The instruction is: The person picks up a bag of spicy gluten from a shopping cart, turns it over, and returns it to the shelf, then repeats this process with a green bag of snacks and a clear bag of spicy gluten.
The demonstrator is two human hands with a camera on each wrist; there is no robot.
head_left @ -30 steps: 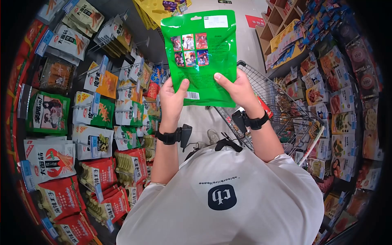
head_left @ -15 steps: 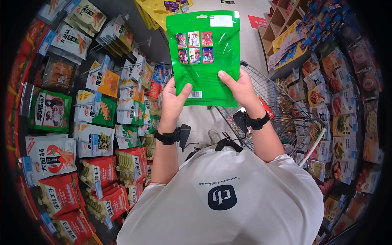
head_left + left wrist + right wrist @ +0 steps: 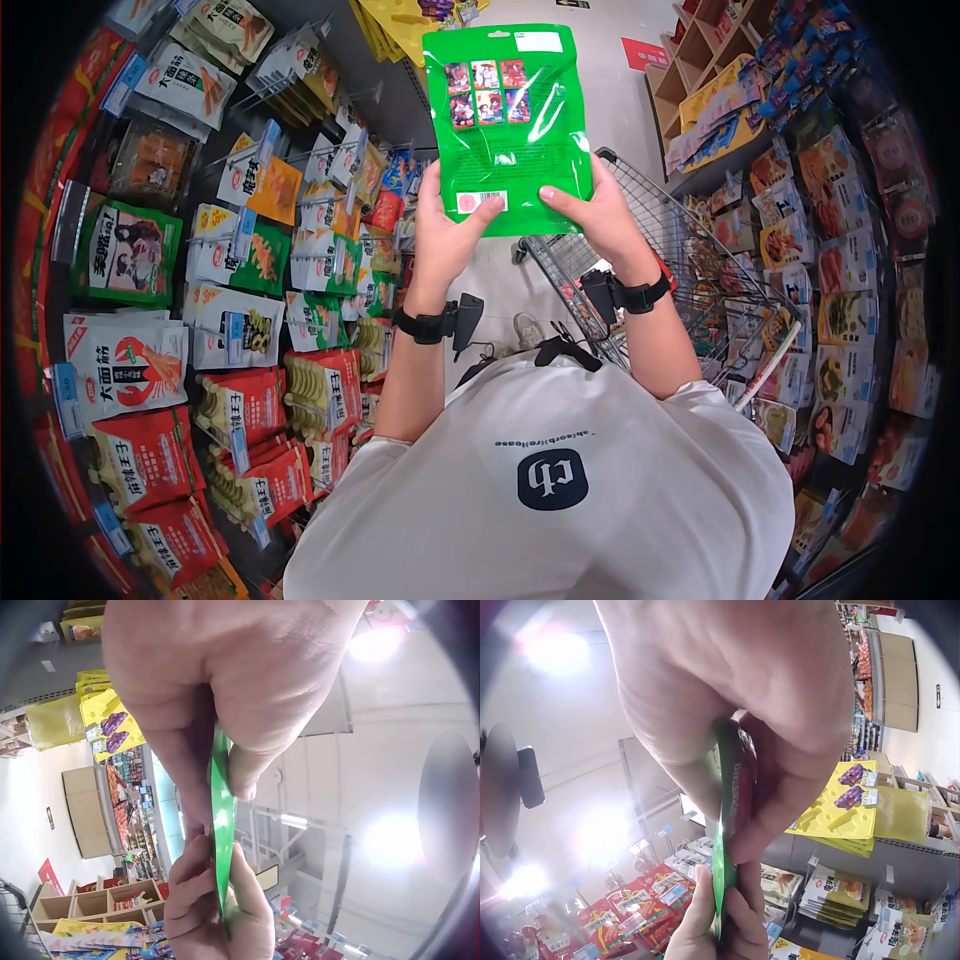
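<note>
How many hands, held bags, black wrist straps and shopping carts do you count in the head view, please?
Left hand and right hand: 2
Held green bag: 1
Black wrist straps: 2
Shopping cart: 1
Total: 6

The packet (image 3: 510, 142) is bright green with six multicoloured pictures (image 3: 487, 90), the shirt (image 3: 540, 540) white.

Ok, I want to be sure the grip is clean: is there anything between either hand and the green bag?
Nothing visible. The left hand and right hand both hold the green bag directly, near its lower sides, and the wrist views show nothing else wedged in either grip.
</note>
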